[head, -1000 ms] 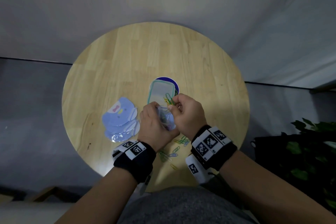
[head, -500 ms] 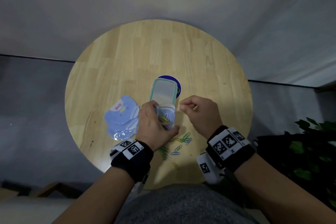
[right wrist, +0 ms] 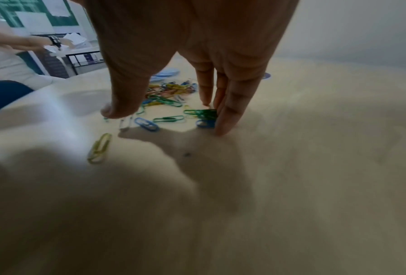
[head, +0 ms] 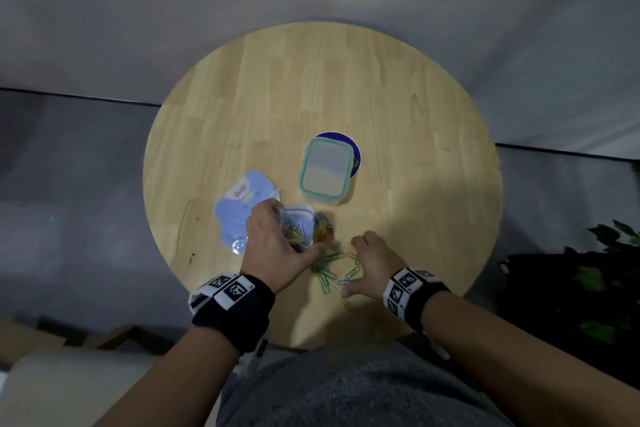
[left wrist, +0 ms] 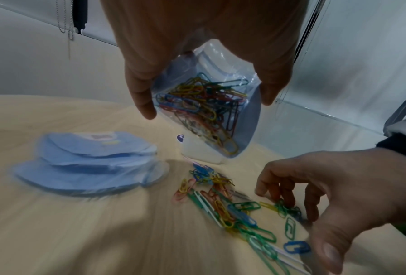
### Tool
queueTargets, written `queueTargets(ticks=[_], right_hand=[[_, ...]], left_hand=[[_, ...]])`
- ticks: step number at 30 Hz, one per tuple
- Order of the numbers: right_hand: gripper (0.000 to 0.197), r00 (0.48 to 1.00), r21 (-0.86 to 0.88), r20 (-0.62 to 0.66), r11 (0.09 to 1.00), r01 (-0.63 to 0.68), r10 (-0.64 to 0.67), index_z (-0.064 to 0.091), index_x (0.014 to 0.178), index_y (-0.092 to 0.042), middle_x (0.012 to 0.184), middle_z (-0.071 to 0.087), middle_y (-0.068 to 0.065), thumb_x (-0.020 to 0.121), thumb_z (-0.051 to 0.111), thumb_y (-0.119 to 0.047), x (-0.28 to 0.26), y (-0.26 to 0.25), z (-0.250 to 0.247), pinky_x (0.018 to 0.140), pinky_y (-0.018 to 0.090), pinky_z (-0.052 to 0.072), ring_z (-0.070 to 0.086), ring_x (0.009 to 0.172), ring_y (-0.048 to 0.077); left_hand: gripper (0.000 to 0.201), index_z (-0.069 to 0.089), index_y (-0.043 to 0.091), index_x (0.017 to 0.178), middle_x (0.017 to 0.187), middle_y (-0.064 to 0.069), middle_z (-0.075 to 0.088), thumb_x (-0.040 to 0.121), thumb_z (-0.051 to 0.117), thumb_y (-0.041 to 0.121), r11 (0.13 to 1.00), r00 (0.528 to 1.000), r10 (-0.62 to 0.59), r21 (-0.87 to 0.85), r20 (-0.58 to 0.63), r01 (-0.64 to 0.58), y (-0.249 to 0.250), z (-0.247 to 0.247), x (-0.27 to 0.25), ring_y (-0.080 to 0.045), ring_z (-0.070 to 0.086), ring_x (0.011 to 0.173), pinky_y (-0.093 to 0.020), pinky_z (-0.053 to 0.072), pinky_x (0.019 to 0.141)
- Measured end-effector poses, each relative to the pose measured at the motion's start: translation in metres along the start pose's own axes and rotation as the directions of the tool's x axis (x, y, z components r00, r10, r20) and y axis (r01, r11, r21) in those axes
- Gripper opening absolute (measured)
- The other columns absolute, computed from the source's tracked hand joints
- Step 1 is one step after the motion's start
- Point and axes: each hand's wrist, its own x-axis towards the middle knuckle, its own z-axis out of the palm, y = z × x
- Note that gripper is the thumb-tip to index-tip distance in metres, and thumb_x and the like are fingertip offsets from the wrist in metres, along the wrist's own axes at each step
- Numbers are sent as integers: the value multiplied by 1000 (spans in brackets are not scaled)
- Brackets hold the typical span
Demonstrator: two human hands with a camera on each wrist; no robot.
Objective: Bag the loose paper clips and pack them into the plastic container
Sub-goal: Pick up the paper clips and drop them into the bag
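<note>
Paper clips (left wrist: 232,210) lie scattered on our round wooden table (head: 398,97), their long axes pointing every way. Our left hand (head: 277,253) grips a clear zip bag (left wrist: 211,119) of clips, held above the table. Our right hand (head: 372,263) spreads wide, fingertips (right wrist: 223,128) touching green clips. Beyond stands the lidded plastic container (head: 325,172).

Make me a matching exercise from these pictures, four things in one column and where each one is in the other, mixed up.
Things:
1. clear bag
2. loose paper clips
3. plastic container
4. blue bags

Places:
A. stacked left of the left hand
B. on a round blue sticker
C. held in the left hand
D. on the table by the right hand

Pairs: 1-C, 2-D, 3-B, 4-A
</note>
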Motion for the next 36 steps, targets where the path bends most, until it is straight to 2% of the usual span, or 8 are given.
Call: queueTargets(ticks=[5, 10, 13, 16, 20, 25, 30, 36], right_hand=[[94, 997, -81, 21, 994, 74, -72, 36, 132, -13, 125, 41, 8, 58, 77, -56, 4, -17, 13, 97, 41, 45, 42, 117, 27], [64, 994, -35, -56, 995, 96, -98, 44, 127, -14, 122, 49, 9, 76, 69, -44, 8, -9, 9, 94, 40, 45, 48, 116, 29], [79, 985, -92, -56, 983, 157, -162, 48, 125, -13, 122, 50, 8, 65, 72, -57, 2, 2, 4, 98, 36, 40, 46, 115, 28], [92, 979, -206, 26, 957, 203, -202, 41, 131, -12, 128, 44, 10, 59, 77, -54, -5, 7, 8, 100, 37, 37, 42, 117, 30], [68, 988, -145, -12, 978, 148, -151, 47, 123, -10, 124, 48, 12, 68, 77, -36, 4, 3, 10, 96, 40, 42, 46, 114, 31], [34, 984, -62, -104, 988, 138, -144, 56, 108, -1, 110, 57, 18, 89, 58, -28, 15, -1, 4, 81, 40, 43, 55, 105, 35], [55, 984, -128, -47, 978, 164, -171, 53, 115, -6, 116, 53, 14, 73, 74, -34, 9, 7, 13, 90, 40, 45, 50, 108, 33], [36, 983, -138, -99, 980, 140, -155, 55, 110, -5, 113, 55, 15, 80, 67, -21, 12, 0, 14, 85, 40, 45, 53, 107, 33]], left_hand=[[88, 39, 5, 113, 107, -3, 38, 52, 61, 63, 999, 1000, 21, 27, 3, -21, 1, 2, -2, -22, 41, 101, -31, 37, 85], [89, 39, 4, 115, 109, -7, 40, 51, 63, 62, 998, 999, 42, 45, 24, -43, 1, 1, 3, -24, 41, 102, -30, 36, 85], [89, 38, 4, 115, 108, -8, 40, 52, 63, 62, 997, 998, 50, 60, 24, -51, -2, 1, 4, -24, 41, 101, -29, 35, 85], [88, 39, 4, 114, 107, -7, 40, 52, 63, 63, 997, 999, 49, 61, 22, -50, -3, 3, 3, -23, 41, 100, -28, 34, 85], [84, 39, 6, 112, 104, -4, 39, 52, 64, 59, 997, 998, 59, 54, 27, -61, -2, 5, 2, -23, 41, 98, -30, 36, 84], [86, 40, 5, 112, 103, -4, 38, 52, 62, 62, 997, 998, 62, 50, 22, -63, -1, 3, -1, -20, 40, 97, -28, 34, 83], [83, 38, 7, 111, 103, -2, 36, 53, 63, 60, 996, 998, 56, 61, 33, -58, -6, 3, -4, -20, 39, 97, -29, 34, 81], [83, 37, 7, 113, 105, -2, 35, 51, 63, 56, 997, 997, 56, 55, 46, -58, -8, 5, -5, -23, 39, 99, -29, 34, 83]])
